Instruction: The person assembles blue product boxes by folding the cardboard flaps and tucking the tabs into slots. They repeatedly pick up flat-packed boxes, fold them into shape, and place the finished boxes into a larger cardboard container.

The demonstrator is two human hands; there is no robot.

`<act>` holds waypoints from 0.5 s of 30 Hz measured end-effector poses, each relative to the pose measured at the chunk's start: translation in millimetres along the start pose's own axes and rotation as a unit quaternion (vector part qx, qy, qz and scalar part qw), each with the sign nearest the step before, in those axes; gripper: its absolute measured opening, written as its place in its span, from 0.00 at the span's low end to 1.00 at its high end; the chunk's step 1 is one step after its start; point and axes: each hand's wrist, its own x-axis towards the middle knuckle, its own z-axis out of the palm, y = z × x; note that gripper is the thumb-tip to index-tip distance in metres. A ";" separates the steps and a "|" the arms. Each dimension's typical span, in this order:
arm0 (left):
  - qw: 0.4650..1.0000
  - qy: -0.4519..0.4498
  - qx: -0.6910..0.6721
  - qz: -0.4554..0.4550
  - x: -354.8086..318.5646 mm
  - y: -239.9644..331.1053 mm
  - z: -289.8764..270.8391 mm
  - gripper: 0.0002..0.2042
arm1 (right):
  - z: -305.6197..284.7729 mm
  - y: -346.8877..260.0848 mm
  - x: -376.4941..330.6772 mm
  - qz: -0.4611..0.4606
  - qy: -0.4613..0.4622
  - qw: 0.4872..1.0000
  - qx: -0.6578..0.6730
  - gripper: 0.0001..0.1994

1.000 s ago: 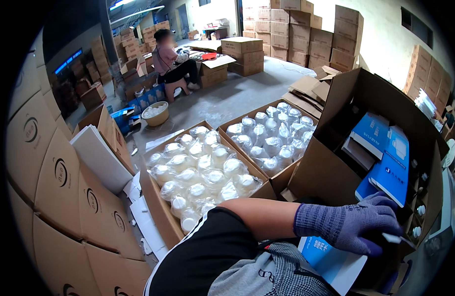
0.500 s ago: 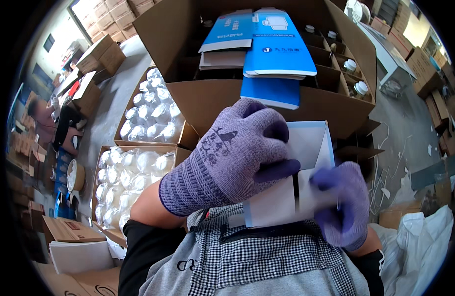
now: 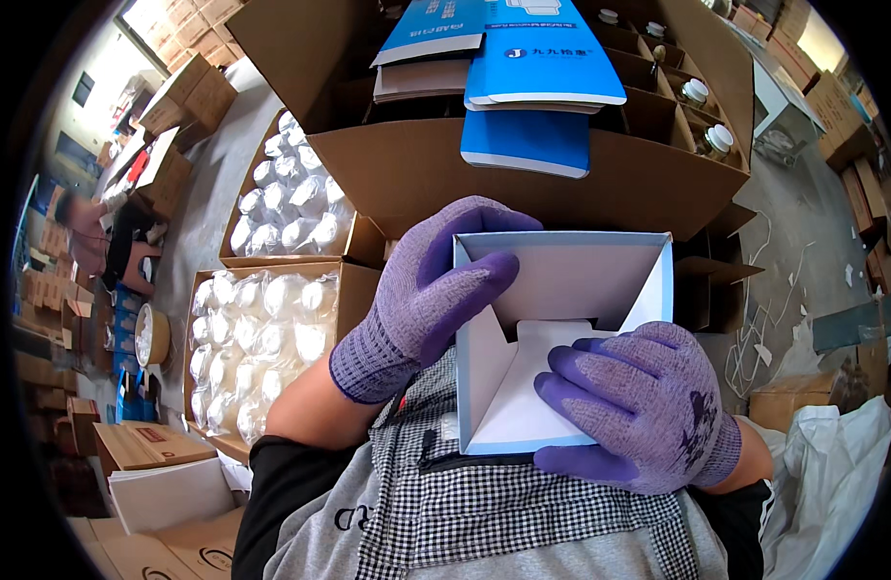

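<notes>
A small cardboard box (image 3: 585, 275), white inside with pale blue edges, stands in front of my chest with its open top facing me. My purple-gloved left hand (image 3: 416, 295) grips its left wall, thumb over the rim. Over the near wall reach the fingers of my gloved right hand (image 3: 648, 411), resting on the white inside flap, while its thumb stays outside. Just beyond is a large brown carton (image 3: 542, 193) with dividers. Blue flat folded boxes (image 3: 542, 72) lie across it, and white-capped bottles (image 3: 718, 142) sit in its right-hand compartments.
Two open cartons on the left hold plastic-wrapped white pieces (image 3: 257, 329). A seated person (image 3: 102, 232) is farther left. White sheeting (image 3: 832, 483) lies at the lower right, and pale strapping (image 3: 755, 329) trails over the floor. Brown cardboard (image 3: 155, 445) lies at the lower left.
The small box has turned so its open top faces me. My left hand has shifted to its left wall, and my right hand has moved inside over the near wall.
</notes>
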 end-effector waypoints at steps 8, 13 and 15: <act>1.000 -0.018 0.004 0.007 -4.1 15.1 -0.3 0.24 | -24.4 4.6 -15.2 -0.062 0.068 0.989 0.112 0.26; 0.994 -0.105 0.002 0.039 7.4 56.5 21.7 0.24 | -32.2 82.8 6.8 0.313 0.176 0.895 0.265 0.19; 0.969 -0.179 -0.032 0.168 25.5 71.3 43.8 0.20 | -27.8 128.2 28.8 0.398 -0.091 0.875 0.259 0.20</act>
